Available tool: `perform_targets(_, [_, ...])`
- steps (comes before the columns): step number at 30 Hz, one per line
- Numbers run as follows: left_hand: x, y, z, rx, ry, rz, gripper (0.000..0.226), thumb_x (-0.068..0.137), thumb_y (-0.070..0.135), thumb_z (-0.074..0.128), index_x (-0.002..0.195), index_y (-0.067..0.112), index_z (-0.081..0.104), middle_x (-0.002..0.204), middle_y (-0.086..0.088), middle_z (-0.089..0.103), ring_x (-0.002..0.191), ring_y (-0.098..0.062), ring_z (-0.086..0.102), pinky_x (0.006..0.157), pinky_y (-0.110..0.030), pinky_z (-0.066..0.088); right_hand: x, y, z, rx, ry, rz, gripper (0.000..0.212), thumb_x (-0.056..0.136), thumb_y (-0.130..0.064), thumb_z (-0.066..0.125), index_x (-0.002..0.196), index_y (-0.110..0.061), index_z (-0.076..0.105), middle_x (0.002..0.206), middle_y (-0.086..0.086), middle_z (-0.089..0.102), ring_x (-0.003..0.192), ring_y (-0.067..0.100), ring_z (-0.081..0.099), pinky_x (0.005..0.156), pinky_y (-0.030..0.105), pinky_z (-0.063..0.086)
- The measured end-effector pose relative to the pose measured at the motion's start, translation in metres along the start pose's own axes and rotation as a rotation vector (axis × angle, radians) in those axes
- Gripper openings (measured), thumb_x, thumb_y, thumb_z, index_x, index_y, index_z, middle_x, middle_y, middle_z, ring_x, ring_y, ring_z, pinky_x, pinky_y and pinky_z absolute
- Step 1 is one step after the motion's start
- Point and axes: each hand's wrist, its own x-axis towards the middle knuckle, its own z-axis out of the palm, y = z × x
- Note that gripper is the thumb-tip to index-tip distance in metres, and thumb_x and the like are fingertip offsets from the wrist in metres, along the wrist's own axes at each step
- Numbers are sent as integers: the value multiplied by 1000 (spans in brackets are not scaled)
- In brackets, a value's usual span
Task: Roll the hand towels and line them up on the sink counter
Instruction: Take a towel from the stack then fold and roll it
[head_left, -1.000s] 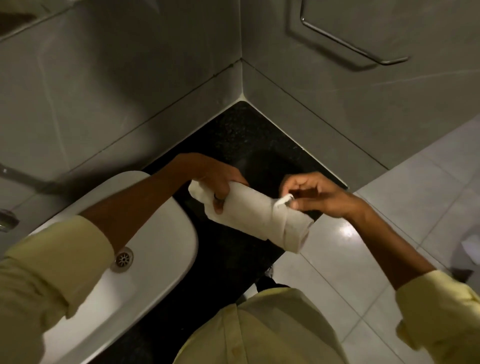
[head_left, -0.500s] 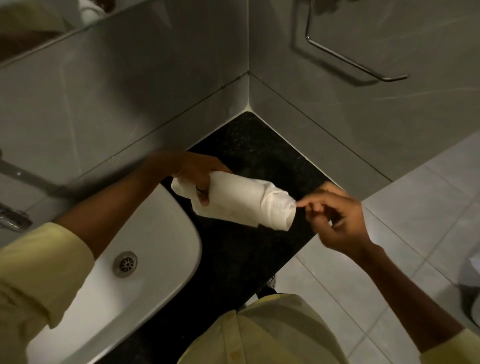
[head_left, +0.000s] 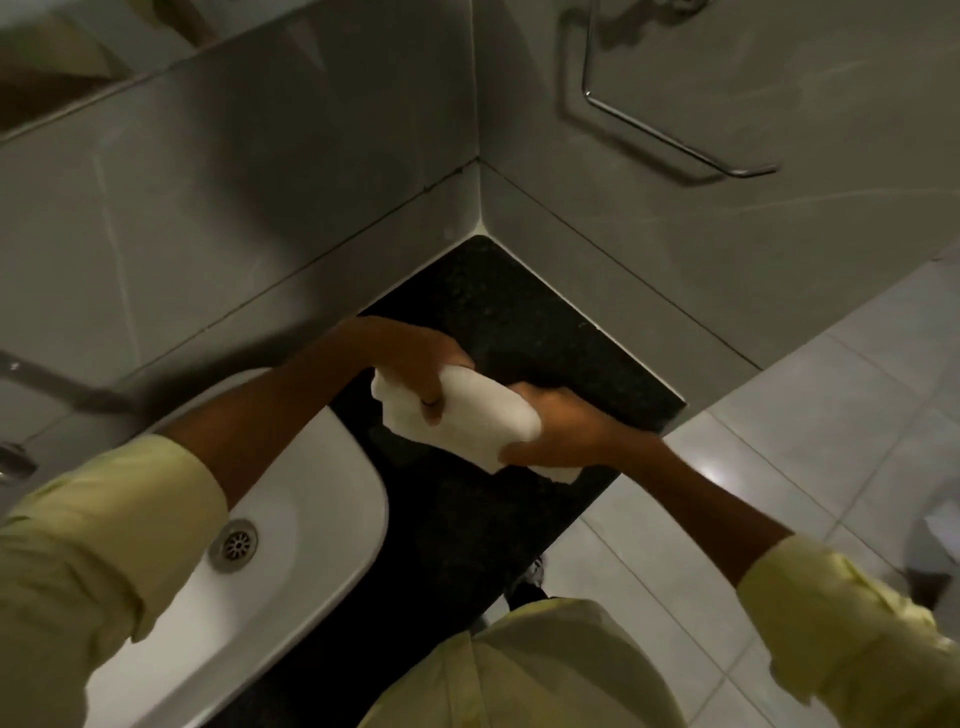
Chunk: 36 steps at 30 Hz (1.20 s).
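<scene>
- A metal tap (head_left: 13, 460) is showing only partly at the far left edge, beside the grey tiled wall (head_left: 249, 218).
- A white basin (head_left: 311, 499) is sitting to the left of the black counter (head_left: 519, 312), its round drain (head_left: 235, 544) lying bare in the bowl.
- The left hand (head_left: 415, 358), reaching out of a pale yellow sleeve (head_left: 98, 551), is closing around the left end of the rolled white hand towel (head_left: 467, 410); its fingers are wrapping over the top and a dark ring is showing on one of them.
- The towel is being held over the black counter, just right of the basin; whether it is touching the stone I cannot tell.
- The right hand (head_left: 561, 431) is clamping the right end of the same roll, fingers curling underneath, with a loose corner of cloth poking out below the hand.
- A bent metal towel rail (head_left: 675, 140) is hanging on the right-hand wall above the counter corner.
- Pale floor tiles (head_left: 805, 415) are lying to the right of the counter, beneath the right forearm.
</scene>
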Motion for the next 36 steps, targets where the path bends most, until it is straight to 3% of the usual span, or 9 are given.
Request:
perform_targets(3, [9, 0, 11, -17, -50, -22, 61, 83, 4, 71, 140, 11, 50, 139, -11, 55, 130, -30, 51, 102, -38, 43, 1, 28, -6, 56, -169, 43, 69, 78, -35, 79, 138, -26, 45, 127, 0, 58, 115, 21, 59, 99, 42, 52])
perform_targets(7, [27, -28, 22, -4, 21, 28, 81, 71, 25, 81, 141, 38, 43, 145, 0, 48, 135, -27, 43, 107, -47, 39, -7, 79, -33, 137, -441, 70, 45, 88, -17, 70, 129, -30, 55, 117, -3, 66, 97, 11, 68, 87, 27, 55])
perform_targets(10, [35, -50, 25, -27, 30, 44, 84, 68, 30, 82, 141, 40, 42, 143, 2, 48, 132, -26, 45, 107, -50, 41, 6, 97, -47, -323, -268, 11, 49, 92, -6, 60, 137, -23, 52, 139, 6, 56, 125, 21, 55, 104, 33, 47])
perform_targets(14, [42, -58, 25, -50, 19, 19, 81, 73, 30, 81, 142, 41, 40, 145, 2, 46, 132, -26, 42, 107, -49, 40, 4, 40, -50, 208, 211, -289, 69, 87, -25, 71, 148, -26, 39, 152, -3, 42, 137, 13, 42, 110, 37, 42])
perform_targets(18, [60, -53, 21, -60, -9, 67, 82, 66, 39, 81, 139, 40, 43, 138, 4, 50, 125, -23, 47, 105, -51, 43, 26, -16, -18, 105, 81, -298, 103, 65, -50, 84, 146, -39, 21, 142, -8, 44, 117, 7, 43, 93, 31, 45])
perform_targets(24, [127, -80, 45, -80, -116, 82, 91, 54, 47, 85, 135, 42, 45, 127, 10, 55, 115, -17, 54, 97, -45, 49, 73, 35, 8, 302, -270, -104, 92, 65, -55, 83, 141, -38, 35, 134, -4, 50, 122, 21, 53, 100, 42, 50])
perform_targets(27, [164, -82, 88, -187, 20, 79, 96, 50, 63, 85, 135, 46, 45, 134, 6, 57, 119, -22, 58, 101, -49, 49, 86, 56, 37, 141, -120, -90, 101, 72, -59, 75, 151, -37, 16, 152, 1, 34, 134, 26, 43, 109, 44, 42])
perform_targets(31, [162, -61, 101, 133, 301, 246, 82, 76, 37, 78, 146, 20, 39, 147, -10, 45, 134, -28, 43, 115, -41, 25, 84, 76, 80, -313, 195, -237, 93, 88, -57, 53, 156, -26, -2, 161, 9, 13, 123, 31, 47, 101, 45, 44])
perform_targets(36, [163, -81, 115, 342, 358, 413, 90, 72, 61, 63, 148, 28, 29, 143, -3, 42, 128, -20, 38, 109, -38, 26, 74, 94, 86, -327, 190, -501, 73, 98, -47, 41, 156, -38, -2, 165, 6, 10, 127, 28, 40, 104, 46, 39])
